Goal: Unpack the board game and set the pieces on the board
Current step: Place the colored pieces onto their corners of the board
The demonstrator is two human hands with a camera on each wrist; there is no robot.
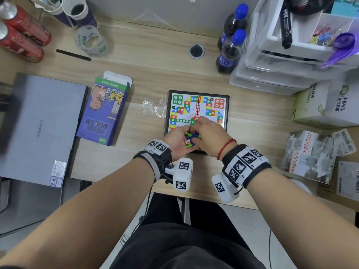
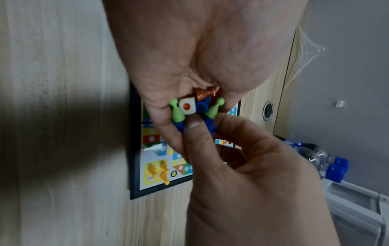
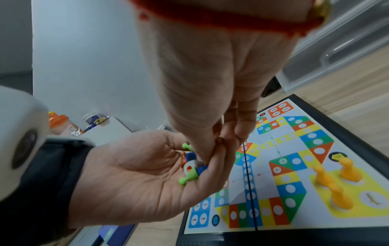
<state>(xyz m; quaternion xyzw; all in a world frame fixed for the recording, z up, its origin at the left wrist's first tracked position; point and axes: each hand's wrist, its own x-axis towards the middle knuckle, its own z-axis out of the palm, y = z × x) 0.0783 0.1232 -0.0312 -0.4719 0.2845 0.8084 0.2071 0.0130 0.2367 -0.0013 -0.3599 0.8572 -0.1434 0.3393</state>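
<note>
A **Lenovo** laptop point(image 1: 38, 129) lies far left of the game board point(image 1: 213, 113), and a wrapped package printed "talk" point(image 1: 307, 152) lies to its right. The game box point(image 1: 104, 111) rests open left of the board, its writing too small to read. Above the board's near edge, the left hand point(image 1: 175, 141), palm up with fingers curled, cups loose pawns point(image 1: 189, 137) and a die point(image 2: 187, 106). The right hand point(image 1: 208, 134) dips in, its fingertips pressed together and pinching one of them. Three yellow pawns point(image 3: 341, 196) stand on the board's yellow corner.

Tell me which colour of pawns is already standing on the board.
The yellow pawns: they stand upright on the yellow corner of the board, while the other pawns, green, blue and orange, lie in the cupped left hand.
</note>
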